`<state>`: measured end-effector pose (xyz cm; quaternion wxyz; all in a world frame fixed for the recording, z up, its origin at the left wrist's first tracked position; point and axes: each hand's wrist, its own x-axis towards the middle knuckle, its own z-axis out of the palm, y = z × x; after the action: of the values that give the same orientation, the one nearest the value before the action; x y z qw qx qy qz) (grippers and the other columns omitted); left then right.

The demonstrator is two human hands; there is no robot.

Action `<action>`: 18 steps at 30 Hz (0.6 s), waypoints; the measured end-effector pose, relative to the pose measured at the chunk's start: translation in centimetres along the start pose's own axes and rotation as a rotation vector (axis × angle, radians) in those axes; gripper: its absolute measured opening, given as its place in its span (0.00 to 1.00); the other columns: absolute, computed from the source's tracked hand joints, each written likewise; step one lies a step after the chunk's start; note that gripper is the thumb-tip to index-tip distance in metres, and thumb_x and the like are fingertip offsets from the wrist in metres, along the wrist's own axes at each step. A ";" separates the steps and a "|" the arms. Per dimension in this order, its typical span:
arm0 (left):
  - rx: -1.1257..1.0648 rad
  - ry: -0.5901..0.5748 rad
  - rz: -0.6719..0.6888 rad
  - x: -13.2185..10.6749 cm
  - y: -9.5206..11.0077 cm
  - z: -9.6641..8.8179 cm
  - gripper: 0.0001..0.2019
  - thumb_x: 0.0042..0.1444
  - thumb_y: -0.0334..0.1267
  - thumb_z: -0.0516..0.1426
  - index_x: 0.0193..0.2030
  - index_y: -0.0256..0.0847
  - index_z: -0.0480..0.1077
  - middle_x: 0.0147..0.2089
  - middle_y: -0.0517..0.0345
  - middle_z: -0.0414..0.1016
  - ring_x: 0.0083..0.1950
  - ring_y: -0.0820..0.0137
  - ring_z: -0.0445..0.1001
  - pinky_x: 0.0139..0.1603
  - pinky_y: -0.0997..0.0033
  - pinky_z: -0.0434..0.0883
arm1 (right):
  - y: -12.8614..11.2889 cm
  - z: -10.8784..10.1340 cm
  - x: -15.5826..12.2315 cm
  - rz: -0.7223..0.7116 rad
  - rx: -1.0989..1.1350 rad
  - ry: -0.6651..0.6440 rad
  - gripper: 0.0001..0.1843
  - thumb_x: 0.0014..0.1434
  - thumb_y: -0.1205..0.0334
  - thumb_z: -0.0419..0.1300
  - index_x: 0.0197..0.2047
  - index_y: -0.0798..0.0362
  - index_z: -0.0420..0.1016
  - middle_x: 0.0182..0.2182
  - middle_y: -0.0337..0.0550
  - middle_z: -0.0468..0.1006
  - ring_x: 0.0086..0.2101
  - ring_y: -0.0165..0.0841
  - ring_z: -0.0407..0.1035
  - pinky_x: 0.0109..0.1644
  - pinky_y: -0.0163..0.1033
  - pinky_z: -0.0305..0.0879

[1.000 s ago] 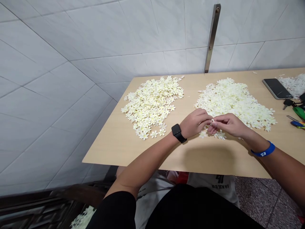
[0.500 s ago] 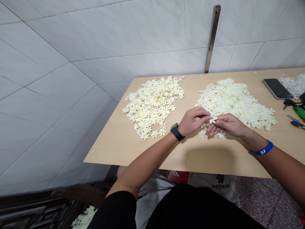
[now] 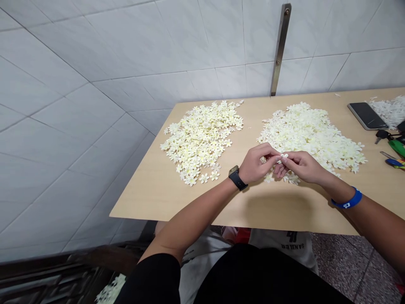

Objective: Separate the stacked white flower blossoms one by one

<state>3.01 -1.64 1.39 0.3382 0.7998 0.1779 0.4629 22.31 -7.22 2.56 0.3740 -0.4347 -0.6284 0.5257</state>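
Between my two hands is one small white artificial flower (image 3: 284,156), partly hidden by the fingers. My left hand (image 3: 257,162), with a black watch on its wrist, pinches the flower from the left. From the right, my right hand (image 3: 302,165) has its thumb and forefinger closed on the same flower. Both hands are above the near edge of a heap of pale flowers (image 3: 311,131). A second heap of white flowers with yellowish centres (image 3: 202,135) lies to the left on the board.
The tan tabletop (image 3: 152,194) meets a tiled wall with a metal bracket (image 3: 280,50). At the right lie a phone (image 3: 367,116), small white pieces (image 3: 390,110), keys (image 3: 382,135) and a tool with blue and yellow handles (image 3: 395,162). More flowers (image 3: 110,289) are low at left.
My fingers have closed further over the flower, so less of it shows. The right thumb has come up against it. The heaps look the same; the view has shifted slightly.
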 end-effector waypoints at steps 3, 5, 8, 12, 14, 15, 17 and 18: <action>-0.009 0.006 -0.002 0.1 -0.1 -0.1 0.12 0.66 0.44 0.59 0.37 0.38 0.77 0.33 0.53 0.77 0.36 0.72 0.74 0.38 0.69 0.72 | 0.1 -0.5 0.1 0.012 0.087 -0.076 0.24 0.60 0.37 0.65 0.43 0.50 0.84 0.38 0.49 0.87 0.37 0.40 0.83 0.47 0.48 0.82; -0.014 0.012 -0.040 0.2 -0.1 -0.3 0.12 0.65 0.44 0.60 0.36 0.38 0.77 0.34 0.53 0.78 0.36 0.71 0.75 0.39 0.69 0.73 | 0.1 -0.6 0.2 0.027 0.139 -0.093 0.24 0.60 0.38 0.66 0.45 0.50 0.84 0.40 0.50 0.87 0.40 0.41 0.83 0.50 0.50 0.81; -0.016 0.009 -0.117 0.4 -0.1 -0.7 0.10 0.64 0.42 0.60 0.37 0.38 0.77 0.37 0.51 0.80 0.37 0.71 0.76 0.38 0.70 0.73 | 0.1 -0.8 0.3 0.051 0.199 -0.090 0.25 0.58 0.39 0.68 0.46 0.52 0.83 0.42 0.52 0.87 0.42 0.42 0.83 0.50 0.49 0.81; 0.030 -0.001 -0.154 0.5 -0.2 -1.0 0.07 0.62 0.37 0.60 0.37 0.37 0.76 0.37 0.53 0.79 0.36 0.74 0.75 0.37 0.75 0.73 | 0.3 -0.9 0.4 0.042 0.174 -0.014 0.23 0.56 0.44 0.72 0.47 0.52 0.84 0.41 0.51 0.87 0.41 0.42 0.83 0.51 0.49 0.81; 0.068 -0.034 -0.162 0.5 -0.3 -1.0 0.05 0.60 0.35 0.59 0.37 0.36 0.75 0.36 0.54 0.78 0.37 0.73 0.75 0.34 0.77 0.73 | 0.3 -0.6 0.4 0.039 0.124 0.039 0.21 0.55 0.46 0.73 0.45 0.51 0.84 0.38 0.49 0.87 0.41 0.43 0.83 0.51 0.49 0.81; 0.084 -0.050 -0.172 0.5 -0.4 -1.0 0.04 0.59 0.35 0.59 0.36 0.36 0.74 0.37 0.54 0.78 0.37 0.73 0.75 0.32 0.78 0.72 | 0.3 -0.4 0.3 0.035 0.092 0.070 0.20 0.54 0.46 0.73 0.44 0.51 0.85 0.37 0.48 0.87 0.41 0.43 0.83 0.51 0.49 0.81; 0.102 -0.073 -0.202 0.4 -0.4 -1.0 0.04 0.58 0.34 0.59 0.37 0.37 0.74 0.37 0.54 0.78 0.39 0.72 0.75 0.30 0.79 0.71 | 0.2 0.0 0.2 0.018 0.006 0.142 0.18 0.54 0.47 0.73 0.41 0.51 0.85 0.36 0.47 0.87 0.40 0.44 0.84 0.49 0.49 0.82; 0.104 -0.076 -0.221 0.4 -0.5 -1.0 0.05 0.58 0.34 0.60 0.40 0.37 0.74 0.37 0.55 0.78 0.39 0.72 0.75 0.30 0.80 0.71 | 0.2 0.1 0.1 0.006 -0.043 0.175 0.17 0.54 0.47 0.72 0.40 0.51 0.85 0.35 0.47 0.87 0.39 0.45 0.84 0.48 0.49 0.82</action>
<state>2.39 -0.73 1.63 0.3518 0.8089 0.2756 0.3821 22.16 -7.12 2.38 0.4165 -0.4886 -0.6032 0.4732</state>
